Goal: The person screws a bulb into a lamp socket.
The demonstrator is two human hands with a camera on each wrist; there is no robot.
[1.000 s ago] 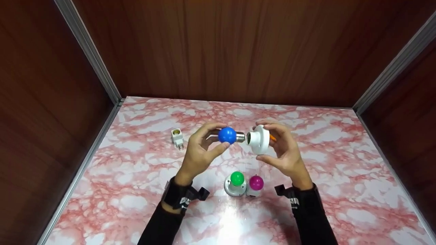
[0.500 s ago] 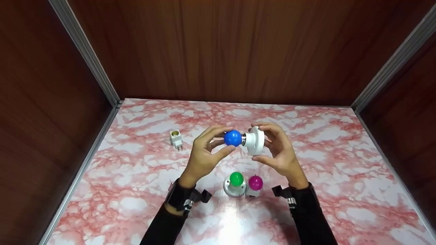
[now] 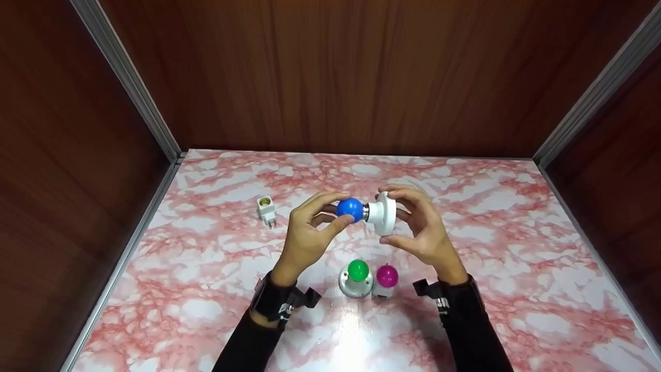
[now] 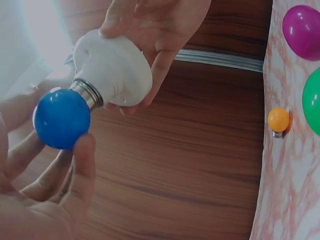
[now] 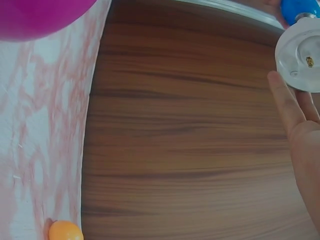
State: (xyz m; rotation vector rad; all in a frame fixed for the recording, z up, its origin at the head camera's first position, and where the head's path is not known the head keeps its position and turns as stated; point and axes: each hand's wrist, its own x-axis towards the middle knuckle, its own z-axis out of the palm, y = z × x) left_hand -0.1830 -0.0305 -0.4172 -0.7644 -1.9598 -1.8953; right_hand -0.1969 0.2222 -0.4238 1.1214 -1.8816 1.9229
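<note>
My left hand (image 3: 308, 227) pinches a blue light bulb (image 3: 349, 210) between thumb and fingers, above the table. Its metal screw base (image 4: 88, 94) points right, its end inside the mouth of a white round lamp holder (image 3: 382, 213); part of the threads still shows. My right hand (image 3: 421, 227) grips that holder by the rim of its disc, thumb below and fingers above. In the right wrist view the holder's hollow back (image 5: 302, 55) with a brass-coloured contact faces the camera. Both hands are raised at the same height.
On the marbled table (image 3: 206, 310), a green bulb (image 3: 358, 270) sits in a white round holder (image 3: 355, 289), beside a magenta bulb (image 3: 387, 276) in a white socket. A white plug-in socket (image 3: 266, 210) lies left. An orange bulb (image 4: 279, 120) lies farther back. Wood-grain walls (image 3: 330, 77) enclose the table.
One second ago a gap separated the bulb's base from the lamp holder. The hands have come together, and the base now sits in the holder's mouth. The right hand has shifted slightly left.
</note>
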